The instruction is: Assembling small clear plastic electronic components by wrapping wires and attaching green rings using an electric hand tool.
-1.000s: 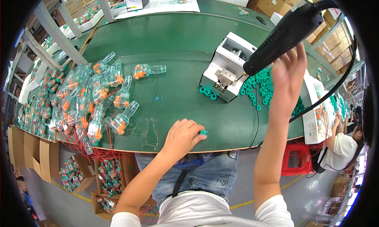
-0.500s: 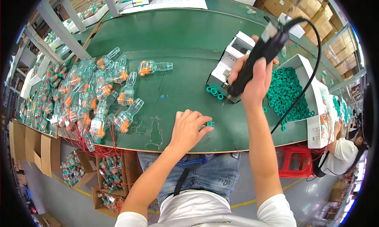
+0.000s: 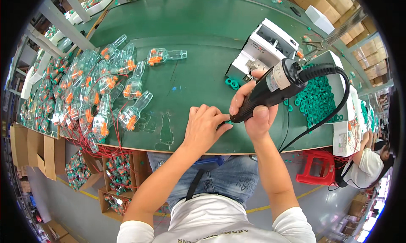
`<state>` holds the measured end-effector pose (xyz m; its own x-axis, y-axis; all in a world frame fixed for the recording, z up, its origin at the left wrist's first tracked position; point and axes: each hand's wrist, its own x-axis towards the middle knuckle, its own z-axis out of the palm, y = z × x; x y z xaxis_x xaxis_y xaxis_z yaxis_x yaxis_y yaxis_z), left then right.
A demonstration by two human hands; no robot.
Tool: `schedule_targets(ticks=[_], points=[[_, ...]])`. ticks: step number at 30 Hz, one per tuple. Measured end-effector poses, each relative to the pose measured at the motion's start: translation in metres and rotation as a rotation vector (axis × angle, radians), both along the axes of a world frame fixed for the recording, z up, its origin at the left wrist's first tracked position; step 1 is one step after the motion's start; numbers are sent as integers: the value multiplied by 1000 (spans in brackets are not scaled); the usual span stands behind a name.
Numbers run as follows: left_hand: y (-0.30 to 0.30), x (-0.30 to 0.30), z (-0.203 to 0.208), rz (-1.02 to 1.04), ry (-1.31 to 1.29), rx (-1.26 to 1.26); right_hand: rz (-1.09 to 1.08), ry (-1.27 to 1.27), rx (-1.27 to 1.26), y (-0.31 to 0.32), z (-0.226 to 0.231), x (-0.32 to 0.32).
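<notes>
Screwdriver (image 3: pixel 268 91) | above scuffed green worktable (image 3: pixel 203 84) | red stool (image 3: pixel 312 178) on grey floor (image 3: pixel 330 209)

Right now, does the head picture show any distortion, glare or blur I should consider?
In the head view, the front edge of the green table curves, and glare whitens the lower right rim; same view, the black corded tool looks fairly sharp, the green part in the left hand too covered to judge.

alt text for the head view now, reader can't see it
A person's right hand holds a black corded tool pointed at a small green part in the left hand, over a green table. Clear and orange bottle-shaped pieces lie left; a white machine and green rings, right.
</notes>
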<state>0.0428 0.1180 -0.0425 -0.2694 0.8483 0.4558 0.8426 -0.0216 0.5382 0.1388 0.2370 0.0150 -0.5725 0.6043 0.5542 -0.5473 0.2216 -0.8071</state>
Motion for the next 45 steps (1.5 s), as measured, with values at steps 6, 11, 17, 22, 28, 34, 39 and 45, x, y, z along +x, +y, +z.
schedule_targets(ticks=[6, 11, 17, 22, 28, 34, 39, 45], points=[[-1, -1, -5, -52, 124, 35, -24, 24, 5, -1, 5, -8], [-6, -7, 1, -122, 222, 11, -14, 27, -15, -8, 2, -2], [4, -12, 0, -253, 365, 7, -52, 29, 69, 10, 34, 4], [-1, -16, 17, -289, 325, -82, -386, -157, 316, 19, 71, 32], [-29, 16, 52, -253, -96, -71, -63, -1099, 558, -29, 24, 87], [-49, 40, 61, -361, -129, -77, 146, -944, 113, -54, 15, 120], [-29, -49, 101, -482, -234, -390, 89, -1248, -20, -78, -10, 226], [-41, -225, 126, 416, 190, -490, -109, -1408, -1101, -93, -125, 476]])
